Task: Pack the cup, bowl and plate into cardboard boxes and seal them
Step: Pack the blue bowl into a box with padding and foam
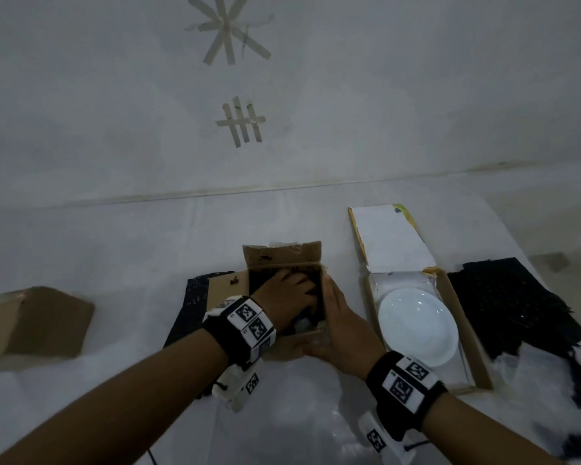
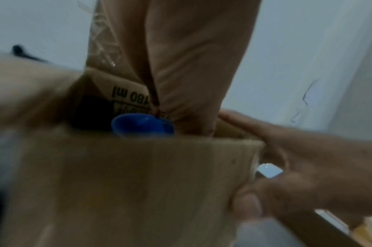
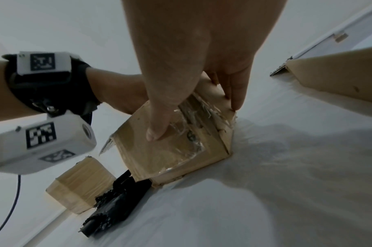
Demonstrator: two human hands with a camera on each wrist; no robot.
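The blue cup [image 2: 141, 124] is down inside the small cardboard box [image 1: 284, 253], middle of the table, only its rim peeking above the near wall in the left wrist view. The left hand [image 1: 287, 298] is plunged into the opening with it; whether those fingers are curled round the cup or just pressing it down, I cannot tell, they're hidden by the box. The right hand [image 1: 341, 322] steadies the box from the right side, thumb [image 3: 157, 132] flat on the taped near face and fingers [image 3: 236, 93] laid straight along the far edge, a bracing hold, nothing pinched.

To do this well, I'd say seat the cup low and centred, keep that right hand firm so the box doesn't tip, then fold the far flap [image 1: 282, 255] over.

Just right, the white plate [image 1: 418, 325] lies in its flat open box [image 1: 457, 307]. Far left sits another cardboard box [image 1: 37, 322].
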